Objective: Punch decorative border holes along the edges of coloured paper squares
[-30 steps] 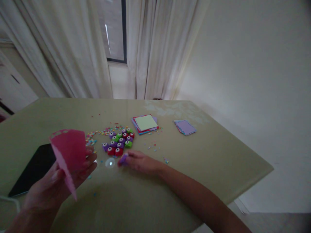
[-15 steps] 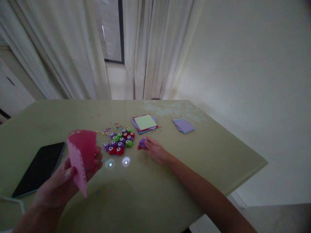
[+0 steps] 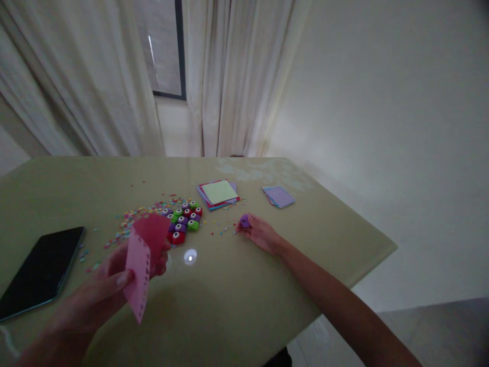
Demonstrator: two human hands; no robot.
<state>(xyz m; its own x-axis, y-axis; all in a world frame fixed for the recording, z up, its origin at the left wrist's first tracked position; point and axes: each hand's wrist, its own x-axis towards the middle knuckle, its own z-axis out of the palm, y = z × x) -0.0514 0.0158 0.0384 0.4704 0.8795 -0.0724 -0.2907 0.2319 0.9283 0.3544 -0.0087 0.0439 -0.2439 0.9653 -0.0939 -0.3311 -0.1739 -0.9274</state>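
My left hand (image 3: 110, 278) is closed on a folded pink paper sheet (image 3: 144, 260) with a punched edge, held above the near part of the table. My right hand (image 3: 262, 233) rests on the table farther right, its fingers closed on a small purple paper punch (image 3: 244, 221). A cluster of several red, green and purple punches (image 3: 182, 219) sits between the two hands, just behind the pink sheet.
The beige table (image 3: 229, 285) carries a black tablet (image 3: 40, 270) at the left, a stack of coloured paper squares (image 3: 218, 193), a smaller purple-topped stack (image 3: 278, 197), and scattered paper confetti (image 3: 133, 216). Curtains and a window stand behind; the table's right edge drops off.
My right hand has carried the purple punch from near the cluster to the right. My left hand has brought the pink sheet nearer and turned it more edge-on. The view has shifted.
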